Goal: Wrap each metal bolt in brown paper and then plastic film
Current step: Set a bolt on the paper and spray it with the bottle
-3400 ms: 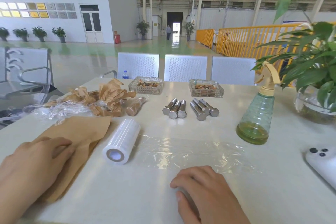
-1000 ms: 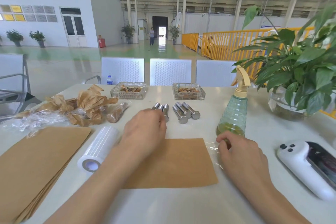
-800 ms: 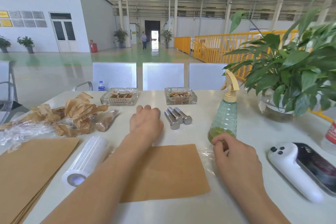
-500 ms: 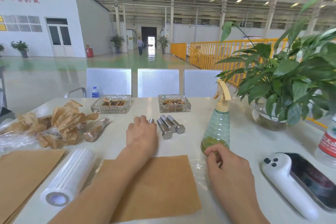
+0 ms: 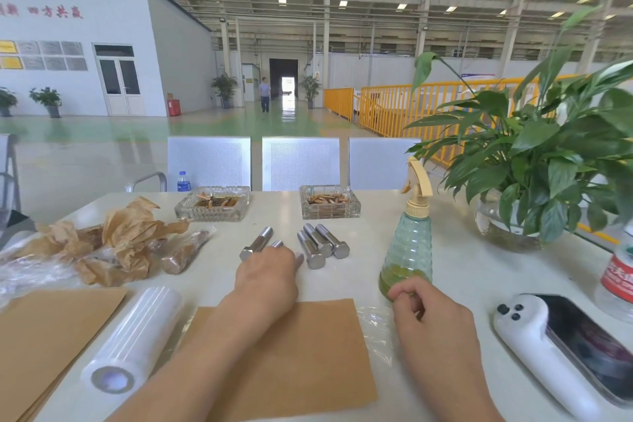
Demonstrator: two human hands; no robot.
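Left hand (image 5: 270, 267) is covering a bolt (image 5: 276, 244) just beyond the brown sheet (image 5: 308, 353) (grip hidden), shank pointing away; right hand (image 5: 431, 315) is resting loosely curled, holding nothing.

Red Chinese characters (image 5: 56, 12) stand on the white wall at about ten o'clock; the last four read 四方共赢, and those before them are cut off at the frame edge. The red label (image 5: 616, 279) on the bottle at three o'clock carries white print too blurred to read.
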